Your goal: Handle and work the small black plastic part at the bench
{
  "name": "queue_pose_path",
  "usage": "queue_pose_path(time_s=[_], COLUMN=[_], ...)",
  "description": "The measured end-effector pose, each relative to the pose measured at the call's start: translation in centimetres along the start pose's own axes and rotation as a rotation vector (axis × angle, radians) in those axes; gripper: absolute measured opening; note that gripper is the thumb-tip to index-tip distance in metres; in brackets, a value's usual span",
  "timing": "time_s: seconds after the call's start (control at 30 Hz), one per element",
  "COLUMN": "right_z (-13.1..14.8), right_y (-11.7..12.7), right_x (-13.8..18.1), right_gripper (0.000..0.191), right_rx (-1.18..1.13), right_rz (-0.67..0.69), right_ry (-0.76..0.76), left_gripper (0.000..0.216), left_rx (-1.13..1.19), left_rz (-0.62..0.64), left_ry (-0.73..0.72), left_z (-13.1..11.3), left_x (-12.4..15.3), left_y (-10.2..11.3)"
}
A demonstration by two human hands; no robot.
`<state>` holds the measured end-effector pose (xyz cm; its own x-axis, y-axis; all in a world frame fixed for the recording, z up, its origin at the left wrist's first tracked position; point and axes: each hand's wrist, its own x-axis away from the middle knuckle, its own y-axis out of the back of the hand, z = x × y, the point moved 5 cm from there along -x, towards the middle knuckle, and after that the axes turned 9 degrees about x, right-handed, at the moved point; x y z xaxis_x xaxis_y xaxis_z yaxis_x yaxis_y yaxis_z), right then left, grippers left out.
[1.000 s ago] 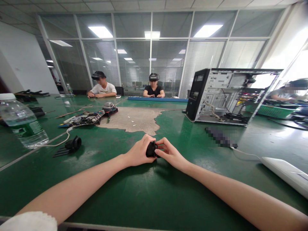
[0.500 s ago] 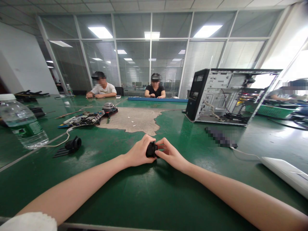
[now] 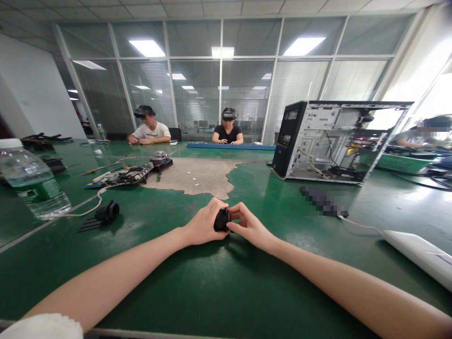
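The bench has a smooth green mat with a dull sheen. At twelve o'clock a worn patch bares rough grey-brown underlay. The small black part looks like matt plastic. At ten o'clock the bottle is clear glossy plastic. At two o'clock the computer case is bare sheet metal with a black plastic front.

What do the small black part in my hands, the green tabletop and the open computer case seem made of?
The small black part: probably matte plastic, dull, no glint. The green tabletop: glossy coating reflecting lights, worn through to a beige patch. The open computer case: bare silvery sheet metal; its black front is likely plastic.
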<state>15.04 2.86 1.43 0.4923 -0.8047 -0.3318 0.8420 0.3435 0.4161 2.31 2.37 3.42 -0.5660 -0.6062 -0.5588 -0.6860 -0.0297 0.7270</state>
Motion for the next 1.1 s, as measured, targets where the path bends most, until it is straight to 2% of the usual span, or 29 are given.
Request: queue_pose_path(time_s=[0.2, 0.43, 0.57, 0.8, 1.1], right_z=[0.16, -0.26, 0.08, 0.18, -0.49], right_y=[0.02, 0.08, 0.03, 0.13, 0.08], right_x=[0.05, -0.13, -0.02, 0.04, -0.09], right_gripper=[0.016, 0.024, 0.021, 0.017, 0.025], right_rx=[-0.02, 0.027, 0.024, 0.016, 0.028], right_rz=[-0.029, -0.033, -0.007, -0.043, -0.021], right_ry=[0.027, -0.021, 0.003, 0.037, -0.019], left_gripper=[0.054, 0.053, 0.054, 0.054, 0.054], left_rx=[0.012, 0.025, 0.018, 0.018, 0.017], left_rz=[-0.005, -0.007, -0.004, -0.002, 0.002], left_ry=[0.005, 0.009, 0.003, 0.004, 0.003], left_z=[-0.06, -0.05, -0.04, -0.07, -0.02], left_x=[0.0, -0.03, -0.02, -0.07, -0.04], left_y=[0.03, 0.03, 0.01, -0.03, -0.02])
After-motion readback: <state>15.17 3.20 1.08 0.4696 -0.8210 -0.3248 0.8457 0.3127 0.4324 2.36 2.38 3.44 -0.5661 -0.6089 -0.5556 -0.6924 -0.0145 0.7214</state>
